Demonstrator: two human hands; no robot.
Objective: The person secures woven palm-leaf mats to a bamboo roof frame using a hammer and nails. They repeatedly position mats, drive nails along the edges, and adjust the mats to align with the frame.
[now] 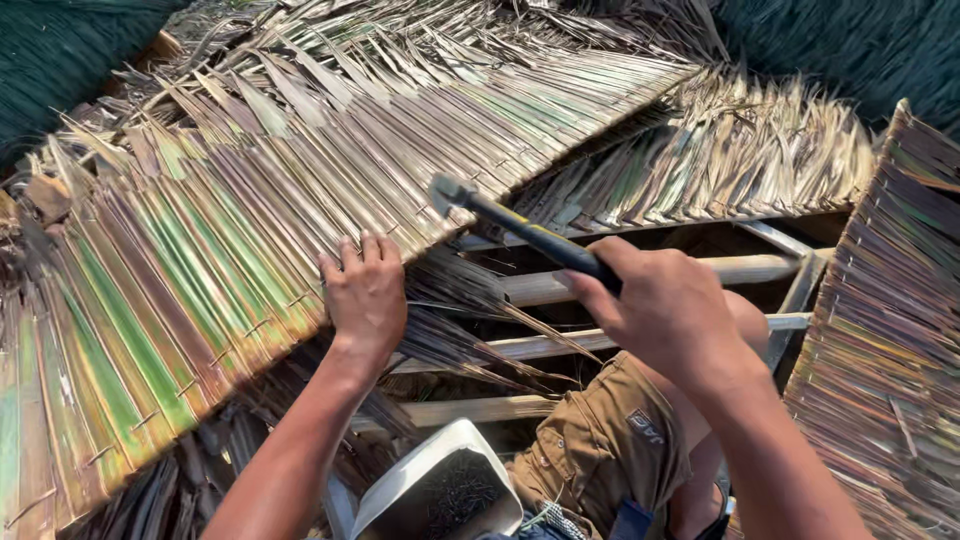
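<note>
Right hand [672,312] wrapped tight around the black-and-yellow handle of a hammer [520,232], fingers closed on the grip, head raised just above the lower edge of the palm-leaf thatch panel [230,230]. Left hand [365,295] pressed flat on that edge, fingers [372,248] spread and open, just left of the hammer head. Below, wooden roof battens [540,288] and a white container of nails [440,490].

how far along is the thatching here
Done: palm-leaf thatch panels already cover the upper slope. In hand: the left hand presses the panel's lower edge while the right hand holds a hammer; a container of nails sits below. Left: bare wooden battens lie uncovered.
</note>
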